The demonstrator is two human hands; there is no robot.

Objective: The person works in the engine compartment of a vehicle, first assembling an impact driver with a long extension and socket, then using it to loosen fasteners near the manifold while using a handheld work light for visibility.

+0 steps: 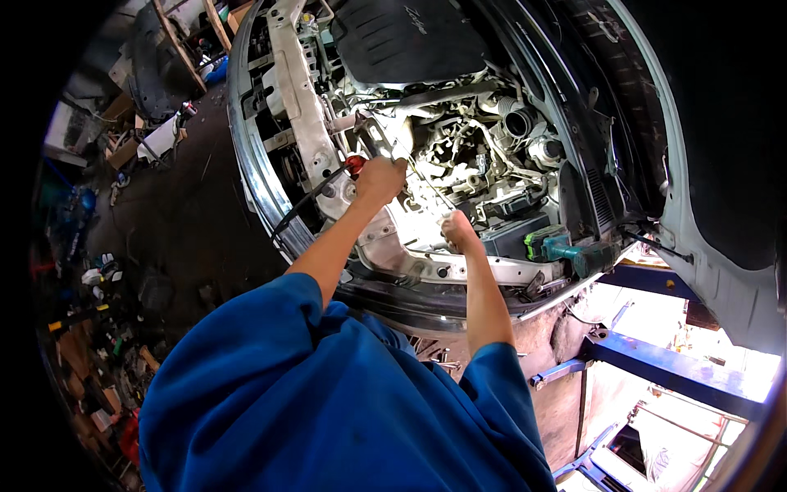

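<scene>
Two kinds of surface meet in front of us: smooth, pale painted metal along the front crossmember [297, 94], pierced with round holes, and the knotted pipes and castings of the engine bay [459, 156] beside it. A black plastic engine cover [410, 41] lies over the far part, broad and ribbed, while a dark corrugated hose [516, 121] shows its round open mouth. Near the bay's corner, a green-and-teal power tool [578, 252] lies on its side by a black box [515, 238].

Our space is edged by the crossmember on the left and crowded parts on the right; a brightly lit pocket opens between our hands. Beyond the curved bumper [254, 148], dark floor [184, 225] spreads out.

Both our forearms reach forward over the car's edge, bare below the blue sleeves. Our left hand [381, 180] is farther in, fingers curled, just beside a red piece [355, 164]; our right hand [459, 230] is nearer us, folded like a fist. The hands are apart, and a thin rod [425, 178] slants between them above the engine parts. Glare hides whether either grips it.
</scene>
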